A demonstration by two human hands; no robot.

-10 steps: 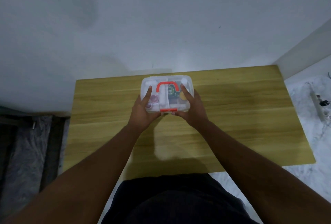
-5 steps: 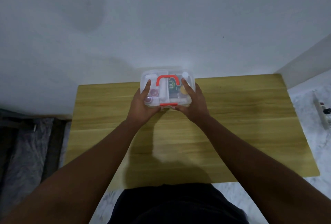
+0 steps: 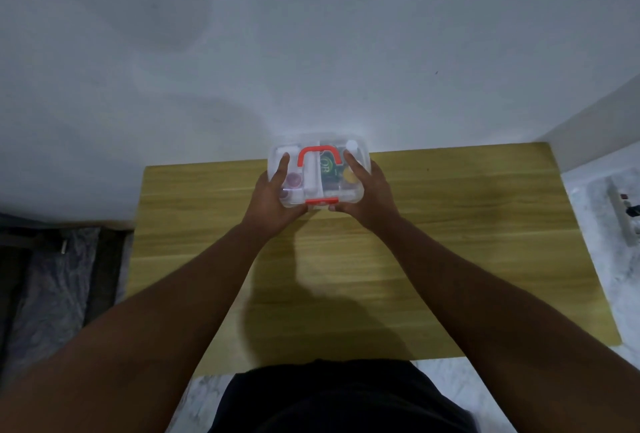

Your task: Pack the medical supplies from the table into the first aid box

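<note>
The clear plastic first aid box (image 3: 329, 147) has a red handle (image 3: 319, 152) on its lid and a red latch (image 3: 322, 201) at the near side. The lid is down, and small supplies show through it: purple caps, a green pack, something yellow. My left hand (image 3: 273, 198) grips the box's left side with the forefinger on the lid. My right hand (image 3: 367, 197) grips its right side the same way. The box is held near the far edge of the wooden table (image 3: 450, 224); whether it rests on the table I cannot tell.
A white wall rises right behind the table. A white power strip (image 3: 623, 214) lies on the marble floor to the right. Dark floor and a grey patterned cloth (image 3: 59, 280) lie to the left. My dark-clothed body fills the bottom middle.
Both hands have carried the box away from me, from the table's middle toward its far edge by the wall. The grip on the box is unchanged.
</note>
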